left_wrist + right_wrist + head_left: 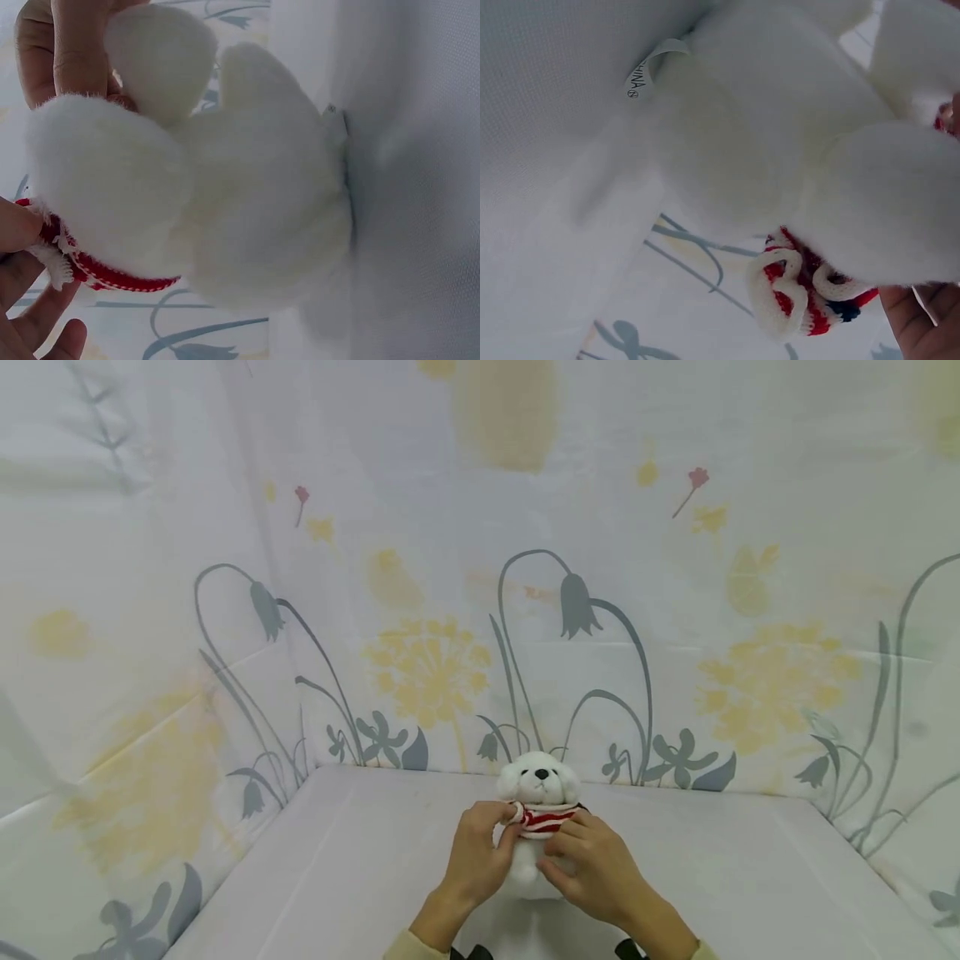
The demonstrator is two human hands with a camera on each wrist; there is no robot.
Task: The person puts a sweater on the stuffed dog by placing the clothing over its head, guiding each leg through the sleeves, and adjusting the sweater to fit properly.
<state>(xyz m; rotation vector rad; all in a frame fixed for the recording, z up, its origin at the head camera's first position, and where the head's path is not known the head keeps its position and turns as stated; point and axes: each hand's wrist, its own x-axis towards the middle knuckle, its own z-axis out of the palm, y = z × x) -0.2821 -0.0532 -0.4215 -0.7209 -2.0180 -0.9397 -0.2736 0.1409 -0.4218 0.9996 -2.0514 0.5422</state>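
Note:
A white plush dog (542,777) sits upright on the white surface, facing me, in a red-and-white striped knitted sweater (546,818). My left hand (480,852) pinches the sweater's edge on the dog's left-hand side in the head view. On the other side my right hand (600,864) curls its fingers at the sweater; the toy partly hides its fingertips. In the left wrist view the plush dog's body (255,187) fills the middle, the red knit at its lower edge. The right wrist view shows the sweater (802,289) with navy patches and white looped cord beside my right hand's fingers.
The white tabletop (360,852) stretches to both sides of the toy. A pale cloth backdrop (450,693) with grey and yellow flower prints stands behind and at the sides. A small white label (641,75) sticks out from under the toy.

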